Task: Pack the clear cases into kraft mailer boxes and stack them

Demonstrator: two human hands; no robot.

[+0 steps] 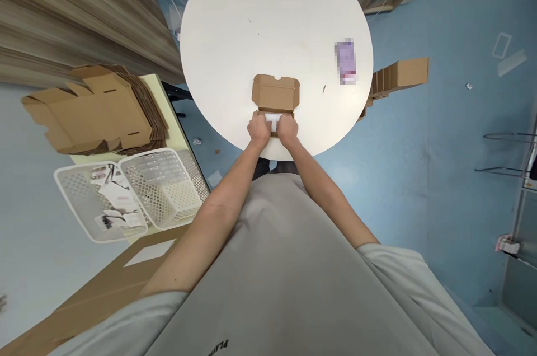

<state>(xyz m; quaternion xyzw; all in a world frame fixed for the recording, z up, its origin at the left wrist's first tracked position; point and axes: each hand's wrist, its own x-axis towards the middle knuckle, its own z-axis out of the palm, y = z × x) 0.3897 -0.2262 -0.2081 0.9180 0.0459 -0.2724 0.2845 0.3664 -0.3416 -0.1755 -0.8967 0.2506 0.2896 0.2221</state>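
A small brown cardboard box (277, 93) lies near the front edge of the round white table, its lid flap folded back away from me. A white item (272, 118) shows inside it, between my hands; its kind cannot be made out. My left hand (259, 127) is closed over the box's left side, thumb against the white item. Over the right side, my right hand (287, 130) is closed the same way, thumb turned inward. Both hands hide the box's side walls and most of their own fingertips.
The white table (226, 54) carries a blurred purple packet (346, 61) at right. Folded boxes (394, 77) stand in a row beyond its right edge. On the left side table, flattened cardboard (100, 112) is stacked behind two white baskets (100, 199), (161, 188) holding small items.
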